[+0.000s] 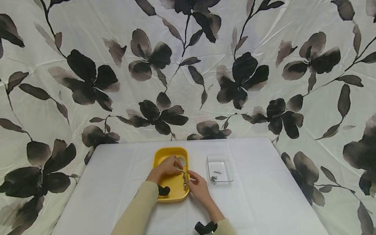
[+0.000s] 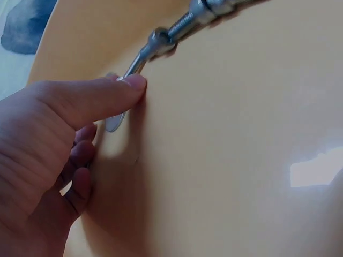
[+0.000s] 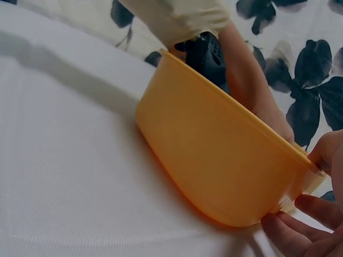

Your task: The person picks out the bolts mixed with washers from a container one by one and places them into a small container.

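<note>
Left hand (image 1: 168, 166) pinching a slim metal piece (image 2: 138, 61), inside the yellow tray (image 1: 176, 192) near 3 o'clock, end to end with other metal parts (image 1: 184, 183). Right hand (image 1: 201, 189) gripping tray's 3 o'clock rim. Step looks like placing or lifting, can't tell which. Next move: firm pinch, steady tray.

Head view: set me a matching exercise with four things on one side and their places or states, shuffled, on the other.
Things:
1. left hand
2. right hand
3. clear plastic tray
4. floral cloth

Places or states:
A. touching the yellow tub
B. beyond the table
C. pinching a slim metal fastener
D. with small screws inside

Pairs: 1-C, 2-A, 3-D, 4-B
</note>
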Demonstrator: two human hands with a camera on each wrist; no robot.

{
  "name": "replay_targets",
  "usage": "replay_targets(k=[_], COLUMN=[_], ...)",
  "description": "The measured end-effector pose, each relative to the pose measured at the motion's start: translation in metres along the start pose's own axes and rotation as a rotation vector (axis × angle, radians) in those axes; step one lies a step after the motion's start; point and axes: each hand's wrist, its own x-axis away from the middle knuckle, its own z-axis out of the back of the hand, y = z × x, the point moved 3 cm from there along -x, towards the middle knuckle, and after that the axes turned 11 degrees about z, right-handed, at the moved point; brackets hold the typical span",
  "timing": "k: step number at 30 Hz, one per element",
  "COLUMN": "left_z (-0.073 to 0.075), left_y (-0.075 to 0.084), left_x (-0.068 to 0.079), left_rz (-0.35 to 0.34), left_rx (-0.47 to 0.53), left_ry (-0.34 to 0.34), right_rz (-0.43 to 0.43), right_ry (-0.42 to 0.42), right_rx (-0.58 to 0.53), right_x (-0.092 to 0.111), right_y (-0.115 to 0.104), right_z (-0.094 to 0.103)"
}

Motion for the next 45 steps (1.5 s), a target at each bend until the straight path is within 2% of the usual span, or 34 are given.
replay_targets(k=[9,14,21,25,27,32,34,39,42,45], left_z=[0.002,0.004,0.009,0.014,0.019,0.028,0.031,0.039,0.038,0.034], left_y=[-0.002,-0.005,-0.003,0.007,0.014,0.024,0.026,0.03,0.032,0.036], left_x=[-0.003,-0.004,0.002,0.009,0.015,0.027,0.03,0.042,0.048,0.053], left_rz=[-0.017,-0.018,-0.097,-0.098,-0.058,-0.019,-0.034,-0.022,-0.018,-0.064], left_rx=[0.022,0.07,0.145,0.2,0.226,0.245,0.25,0.273,0.268,0.273], left_ry=[-0.004,0.04,0.13,0.157,0.164,0.194,0.22,0.28,0.293,0.3], right_rz=[-0.003,0.011,0.011,0.001,0.011,0.025,0.025,0.025,0.014,0.016], right_ry=[0.015,0.024,0.036,0.045,0.04,0.013,0.007,0.003,-0.004,0.0], right_rx=[0.006,-0.007,-0.017,-0.013,-0.012,-0.028,-0.019,0.019,0.023,0.038], right_x=[0.001,0.0,-0.004,-0.004,-0.004,0.0,-0.001,-0.01,-0.008,-0.003], right_y=[0.0,0.003,0.036,0.045,0.044,0.022,0.022,0.041,0.036,0.022], right_z=[0.001,0.001,-0.004,-0.004,-0.003,-0.002,-0.003,-0.005,-0.004,-0.001])
